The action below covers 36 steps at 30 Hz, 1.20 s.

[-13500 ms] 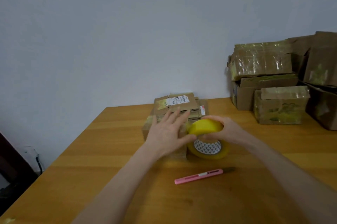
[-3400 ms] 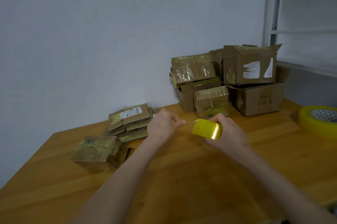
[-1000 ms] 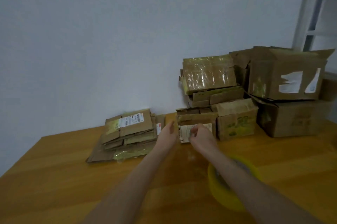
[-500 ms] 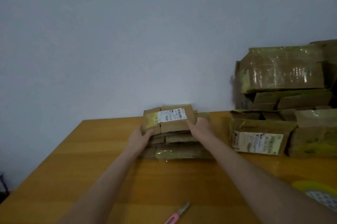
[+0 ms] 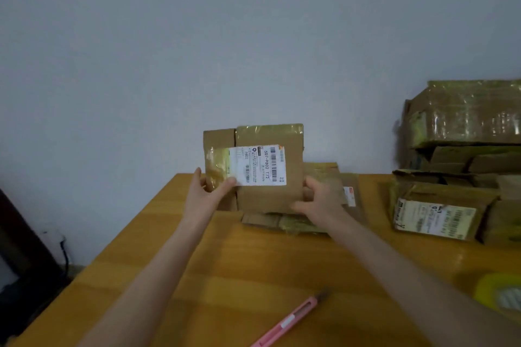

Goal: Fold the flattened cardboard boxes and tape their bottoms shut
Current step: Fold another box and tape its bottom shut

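I hold a flattened brown cardboard box upright above the table, its white shipping label facing me. My left hand pinches its lower left edge, thumb on the label's corner. My right hand grips its lower right edge. Behind and below it lies the stack of flattened boxes. A yellow tape roll lies at the right edge of the table, partly cut off by the frame.
A pink utility knife lies on the wooden table near its front. Folded, taped boxes are piled at the right against the wall, one with a label in front. The table's left edge drops to a dark floor.
Both hands have lifted the top flattened box off the stack and stood it upright; half a second ago it lay flat on the stack under them.
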{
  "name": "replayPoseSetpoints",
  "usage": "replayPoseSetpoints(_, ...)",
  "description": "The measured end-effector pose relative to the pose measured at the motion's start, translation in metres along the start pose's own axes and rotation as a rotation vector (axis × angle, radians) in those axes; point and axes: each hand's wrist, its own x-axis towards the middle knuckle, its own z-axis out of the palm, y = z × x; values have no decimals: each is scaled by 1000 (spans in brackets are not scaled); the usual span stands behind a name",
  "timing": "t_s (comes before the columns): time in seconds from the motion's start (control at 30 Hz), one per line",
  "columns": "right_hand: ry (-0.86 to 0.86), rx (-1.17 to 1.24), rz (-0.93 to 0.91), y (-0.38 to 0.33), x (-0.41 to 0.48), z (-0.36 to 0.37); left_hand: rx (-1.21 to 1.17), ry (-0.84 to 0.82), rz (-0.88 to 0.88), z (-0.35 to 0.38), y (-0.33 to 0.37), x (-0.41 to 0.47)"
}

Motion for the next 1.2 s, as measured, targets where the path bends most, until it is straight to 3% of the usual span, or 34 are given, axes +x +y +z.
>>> replayPoseSetpoints(0.17, -46, -126, 5, -7, -51, 41, -22, -60, 147, -37, -13, -73)
replayPoseSetpoints(0.4, -131, -78, -34, 8, -93, 96, -8, -110, 60, -69, -56, -122)
replayPoseSetpoints(0.67, -103, -240, -366, -3, -90, 82, 33, -29, 265, -90, -54, -130)
replayPoseSetpoints(0.77, -210, -394, -319, -5, -91, 82, 100, -98, 303, -80, -53, -128)
replayPoseSetpoints(0.87, -252, -391, -240, -7, -88, 80, -31, -103, 246, -72, -49, -124)
replayPoseSetpoints(1.03, -77, -128, -170, -12, -76, 77, -101, -37, 285, -69, -37, -110)
replayPoseSetpoints(1.13, -45, -129, -150, -14, -69, 74, -136, -84, 204, -65, -33, -102)
replayPoseSetpoints(1.2, -66, -173, -177, -13, -65, 73, -43, -77, 244, -66, -39, -95)
